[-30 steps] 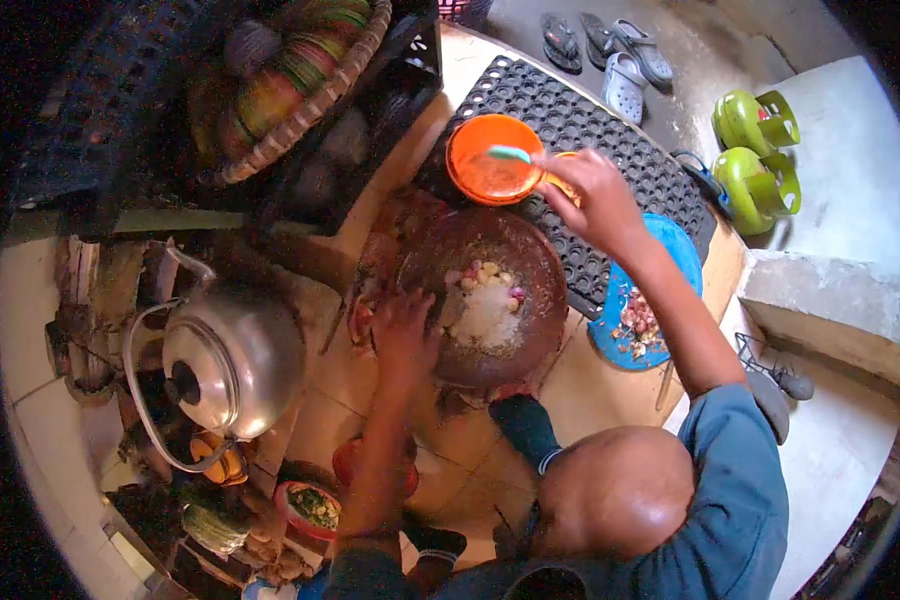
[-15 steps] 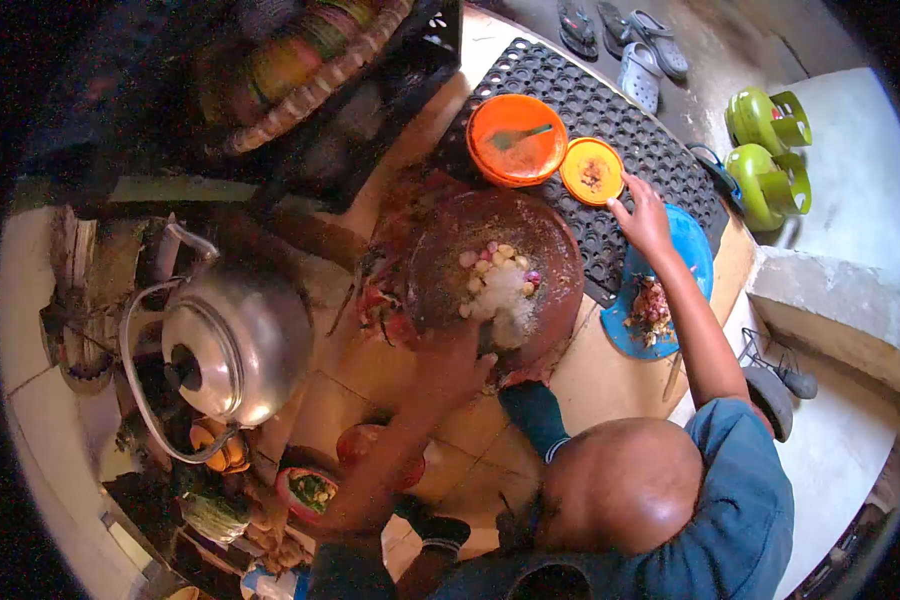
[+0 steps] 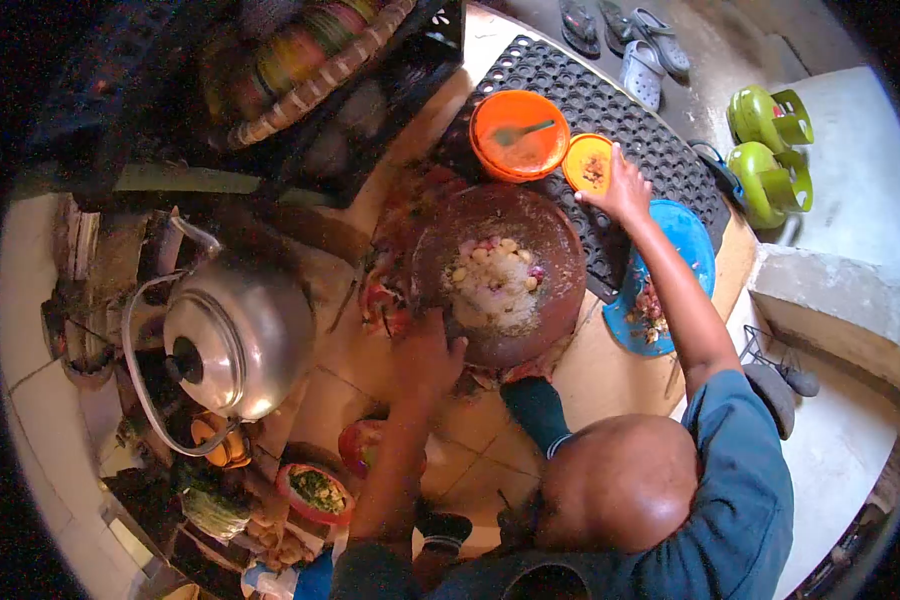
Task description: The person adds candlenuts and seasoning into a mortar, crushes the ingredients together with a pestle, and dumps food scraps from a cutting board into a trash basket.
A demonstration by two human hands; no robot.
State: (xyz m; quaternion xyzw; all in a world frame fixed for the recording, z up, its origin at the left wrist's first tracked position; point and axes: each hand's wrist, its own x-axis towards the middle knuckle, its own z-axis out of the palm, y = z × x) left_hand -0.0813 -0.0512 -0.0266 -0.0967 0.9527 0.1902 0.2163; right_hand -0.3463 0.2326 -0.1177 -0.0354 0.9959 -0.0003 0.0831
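Note:
On the black mat, my right hand (image 3: 620,190) has its thumb and fingers at the rim of a small yellow dish (image 3: 587,165) with brown bits in it. Touching that dish is an orange tub (image 3: 519,136) with a green spoon inside. A wide brown stone mortar (image 3: 553,225) holds pale and pinkish pieces under white grains (image 3: 495,290). My left hand (image 3: 432,352) is at the mortar's lower left edge, thumb apart, with nothing visible in it; its fingertips are dim.
A blue tray (image 3: 692,250) with peelings lies right of the black mat (image 3: 590,95). The metal kettle (image 3: 240,340) stands at left. Red bowls (image 3: 315,492) are below it. My bent knee (image 3: 620,485) is near the front. Green gas cylinders (image 3: 760,180) are at far right.
My right hand first left the spoon in the orange tub, then moved to the yellow dish and closed on its rim. My left hand moved over the mortar's lower part, then back left. The white grains look more spread out.

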